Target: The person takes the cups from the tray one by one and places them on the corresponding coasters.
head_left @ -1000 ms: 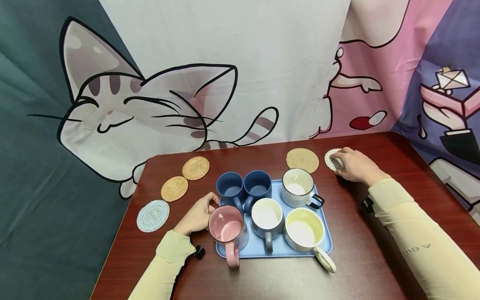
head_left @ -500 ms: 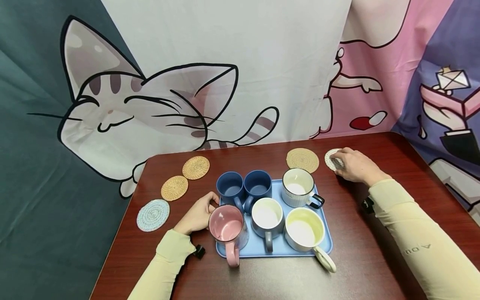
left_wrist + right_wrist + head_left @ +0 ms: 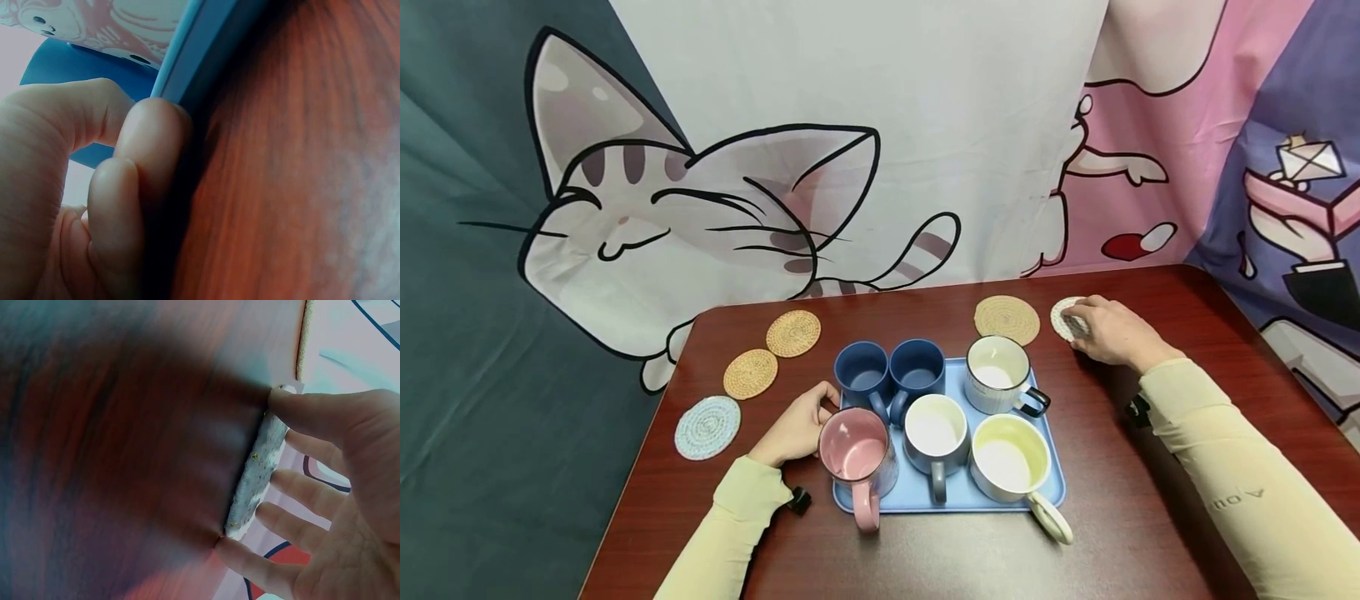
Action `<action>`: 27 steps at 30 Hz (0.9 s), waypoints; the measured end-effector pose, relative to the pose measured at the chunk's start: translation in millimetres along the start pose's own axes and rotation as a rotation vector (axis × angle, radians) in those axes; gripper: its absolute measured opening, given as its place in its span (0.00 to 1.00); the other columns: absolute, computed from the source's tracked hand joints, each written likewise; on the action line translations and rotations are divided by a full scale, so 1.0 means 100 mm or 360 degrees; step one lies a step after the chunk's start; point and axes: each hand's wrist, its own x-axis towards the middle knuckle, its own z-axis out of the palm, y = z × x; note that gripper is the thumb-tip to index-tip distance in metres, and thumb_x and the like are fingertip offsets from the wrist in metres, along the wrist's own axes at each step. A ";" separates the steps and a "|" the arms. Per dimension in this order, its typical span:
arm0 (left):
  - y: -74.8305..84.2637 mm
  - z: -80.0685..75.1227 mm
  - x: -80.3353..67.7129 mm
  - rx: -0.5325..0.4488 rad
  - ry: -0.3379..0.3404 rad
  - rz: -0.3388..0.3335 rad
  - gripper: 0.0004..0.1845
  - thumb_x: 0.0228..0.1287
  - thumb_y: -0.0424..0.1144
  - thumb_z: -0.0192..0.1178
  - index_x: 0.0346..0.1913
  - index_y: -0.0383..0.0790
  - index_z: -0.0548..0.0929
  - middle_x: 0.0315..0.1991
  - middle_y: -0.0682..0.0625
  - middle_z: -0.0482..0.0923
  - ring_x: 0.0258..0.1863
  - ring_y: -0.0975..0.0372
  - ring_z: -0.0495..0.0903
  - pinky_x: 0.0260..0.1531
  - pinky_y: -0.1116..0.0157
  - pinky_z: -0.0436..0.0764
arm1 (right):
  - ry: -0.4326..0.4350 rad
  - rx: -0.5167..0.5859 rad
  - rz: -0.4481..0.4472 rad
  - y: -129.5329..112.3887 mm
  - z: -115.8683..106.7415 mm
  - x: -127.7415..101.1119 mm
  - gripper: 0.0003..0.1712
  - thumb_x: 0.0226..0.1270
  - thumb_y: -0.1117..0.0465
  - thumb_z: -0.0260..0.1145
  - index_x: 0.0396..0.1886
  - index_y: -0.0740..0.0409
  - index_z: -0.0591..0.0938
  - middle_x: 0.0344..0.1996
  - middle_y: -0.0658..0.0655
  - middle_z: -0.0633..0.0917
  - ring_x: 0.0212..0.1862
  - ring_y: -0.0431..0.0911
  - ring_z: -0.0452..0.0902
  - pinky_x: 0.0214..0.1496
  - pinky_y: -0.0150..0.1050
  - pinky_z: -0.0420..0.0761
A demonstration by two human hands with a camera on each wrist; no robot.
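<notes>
Table (image 3: pixel 1120 500): dark red wood grain, filling the lower half of the head view; everything stands or lies on it.
Blue tray (image 3: pixel 955 500): lower centre of the head view, carrying six mugs in two rows. The left hand should keep it steady so that nothing on it shifts.
Left hand (image 3: pixel 796 429): at the tray's left edge, beside the pink mug (image 3: pixel 857 454). In the left wrist view the curled fingers (image 3: pixel 147 162) press against the tray rim (image 3: pixel 187 56) and the thumb lies above it, so it grips the edge.
Right hand (image 3: pixel 1112 333): upper right of the head view, fingers spread and bent over the white speckled coaster (image 3: pixel 1063 317). In the right wrist view the thumb (image 3: pixel 312 412) and fingertips touch the coaster's edge (image 3: pixel 259 469) all round, a loose claw hold rather than a closed fist.
White speckled coaster: flat on the table at the upper right, just right of the tan woven coaster (image 3: pixel 1006 319) and apart from it.
Grip advice: my judgement is that a thin disc lying flat needs the fingertips to catch under the rim; tipping one side up first would likely make for a surer pinch.
Care point: the white mug with the black handle (image 3: pixel 1000 383) stands near the right forearm's path; keeping the wrist raised would probably avoid a knock.
Other coasters: two tan ones (image 3: pixel 793 333) (image 3: pixel 749 373) and a pale blue one (image 3: pixel 707 427) lie in a slanting line at the left.
</notes>
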 end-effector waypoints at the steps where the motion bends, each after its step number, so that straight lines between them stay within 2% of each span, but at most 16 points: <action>1: 0.00 0.00 0.00 0.0001 -0.0001 0.0002 0.19 0.67 0.38 0.68 0.50 0.37 0.70 0.15 0.51 0.79 0.08 0.66 0.70 0.14 0.67 0.74 | 0.0001 0.0001 -0.0004 0.00 0.00 -0.01 0.31 0.58 0.62 0.75 0.62 0.67 0.80 0.59 0.76 0.78 0.55 0.73 0.78 0.59 0.67 0.77; 5: 0.02 0.00 0.01 -0.0005 -0.0015 0.0016 0.20 0.66 0.39 0.69 0.51 0.37 0.70 0.15 0.51 0.78 0.08 0.65 0.70 0.14 0.66 0.75 | 0.0041 -0.0015 -0.0054 0.02 0.00 -0.06 0.31 0.58 0.62 0.75 0.61 0.69 0.80 0.58 0.76 0.79 0.54 0.73 0.79 0.59 0.67 0.77; 11: 0.05 0.00 0.02 -0.0014 -0.0031 0.0018 0.21 0.65 0.37 0.69 0.52 0.35 0.69 0.15 0.51 0.78 0.08 0.64 0.71 0.14 0.66 0.75 | 0.0174 -0.0059 -0.0154 0.07 -0.02 -0.19 0.30 0.55 0.63 0.78 0.57 0.70 0.82 0.54 0.75 0.81 0.52 0.72 0.79 0.59 0.67 0.76; 19: 0.04 -0.02 0.00 -0.0061 -0.0014 -0.0010 0.21 0.65 0.36 0.70 0.52 0.34 0.69 0.16 0.50 0.79 0.08 0.63 0.71 0.13 0.67 0.74 | 0.0240 -0.0064 -0.0093 0.04 -0.14 -0.41 0.23 0.59 0.60 0.76 0.54 0.65 0.85 0.50 0.70 0.84 0.52 0.66 0.81 0.57 0.65 0.78; 27: 0.00 -0.01 0.01 -0.0046 -0.0014 -0.0007 0.21 0.64 0.37 0.70 0.50 0.35 0.70 0.16 0.50 0.79 0.08 0.64 0.71 0.13 0.67 0.75 | 0.0339 -0.0083 -0.0117 0.02 -0.16 -0.75 0.21 0.56 0.61 0.78 0.49 0.65 0.87 0.45 0.67 0.86 0.48 0.63 0.84 0.51 0.64 0.80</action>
